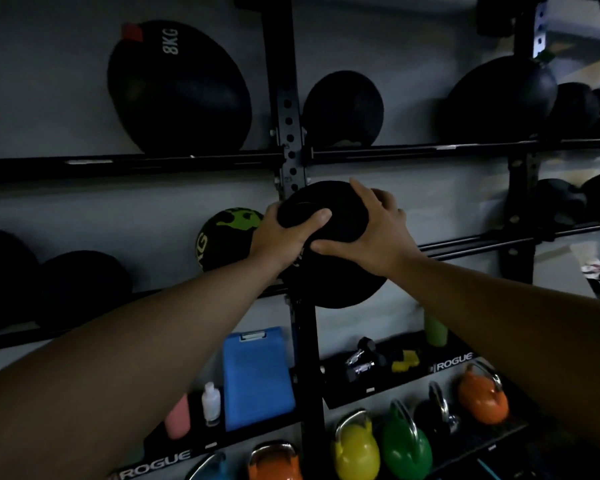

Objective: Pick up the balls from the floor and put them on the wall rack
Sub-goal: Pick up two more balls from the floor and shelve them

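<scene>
Black ball (soft, dented) held against wall rack.

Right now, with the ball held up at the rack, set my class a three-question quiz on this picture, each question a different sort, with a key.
1. True or false: both hands grip the black ball.
2. Which ball sits just left of the held one? A) the green-and-black ball B) a red ball C) a white ball
3. What weight is printed on the large ball on the top tier?

Key
1. True: the left hand and right hand are clasped on it.
2. A
3. 8KG
</scene>
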The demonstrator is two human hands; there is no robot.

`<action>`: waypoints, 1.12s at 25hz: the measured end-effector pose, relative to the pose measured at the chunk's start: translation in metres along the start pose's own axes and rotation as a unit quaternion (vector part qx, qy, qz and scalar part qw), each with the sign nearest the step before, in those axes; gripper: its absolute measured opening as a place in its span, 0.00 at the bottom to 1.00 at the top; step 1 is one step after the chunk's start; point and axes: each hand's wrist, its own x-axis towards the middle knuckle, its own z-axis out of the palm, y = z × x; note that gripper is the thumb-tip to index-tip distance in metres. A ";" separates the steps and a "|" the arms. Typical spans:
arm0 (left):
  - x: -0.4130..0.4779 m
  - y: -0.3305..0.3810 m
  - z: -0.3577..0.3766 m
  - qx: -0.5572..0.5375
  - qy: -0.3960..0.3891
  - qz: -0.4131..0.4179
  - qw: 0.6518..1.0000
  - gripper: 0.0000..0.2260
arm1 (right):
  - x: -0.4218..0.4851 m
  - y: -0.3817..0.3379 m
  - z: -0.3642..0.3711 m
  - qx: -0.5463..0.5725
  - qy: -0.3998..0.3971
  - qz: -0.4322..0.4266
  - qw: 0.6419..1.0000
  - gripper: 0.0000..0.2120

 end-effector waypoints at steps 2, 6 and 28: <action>0.036 -0.018 0.024 -0.001 -0.011 0.013 1.000 0.45 | 0.025 0.030 0.009 -0.005 0.008 0.001 1.000 0.61; 0.111 -0.052 0.075 -0.010 -0.044 0.032 0.998 0.40 | 0.079 0.091 0.021 -0.016 0.034 0.006 0.999 0.61; 0.324 -0.261 0.256 0.448 0.003 0.133 0.884 0.43 | 0.349 0.390 0.232 0.084 -0.111 -0.083 0.987 0.40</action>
